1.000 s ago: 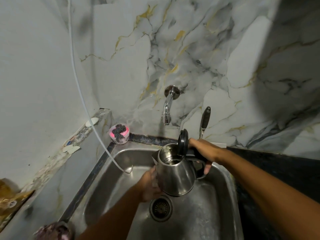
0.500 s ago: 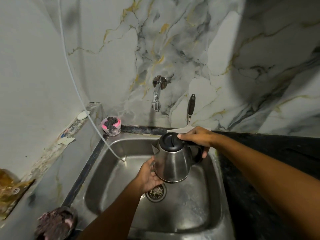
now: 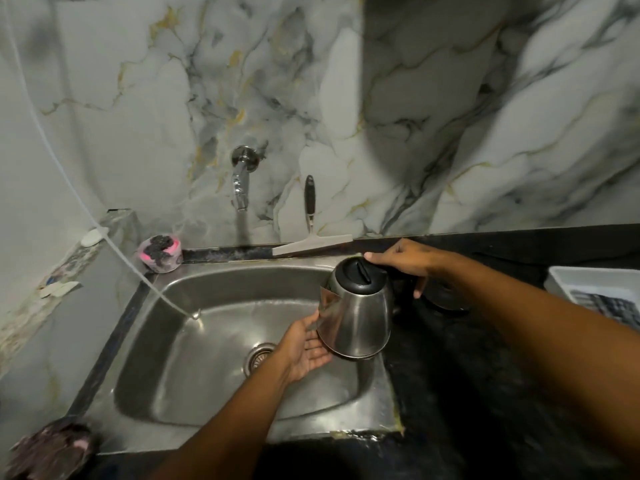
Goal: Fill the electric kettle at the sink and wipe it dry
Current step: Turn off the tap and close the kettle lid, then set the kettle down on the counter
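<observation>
The steel electric kettle [image 3: 356, 317] with its black lid closed hangs tilted over the right rim of the steel sink [image 3: 221, 434]. My right hand [image 3: 405, 261] grips its black handle from the right, thumb by the lid. My left hand [image 3: 304, 348] is palm up, fingers spread, touching the kettle's lower left side and base. The wall tap [image 3: 240, 183] above the basin shows no running water.
A squeegee [image 3: 310, 233] leans on the marble wall behind the sink. A pink scrubber tub [image 3: 159, 253] sits at the back left corner. A thin white hose [image 3: 114, 244] ends in the basin. The black counter [image 3: 485, 393] carries a white tray [image 3: 595, 284] at right.
The kettle's lid went from open to closed. Both hands carried the kettle from under the tap rightward to the sink's right rim.
</observation>
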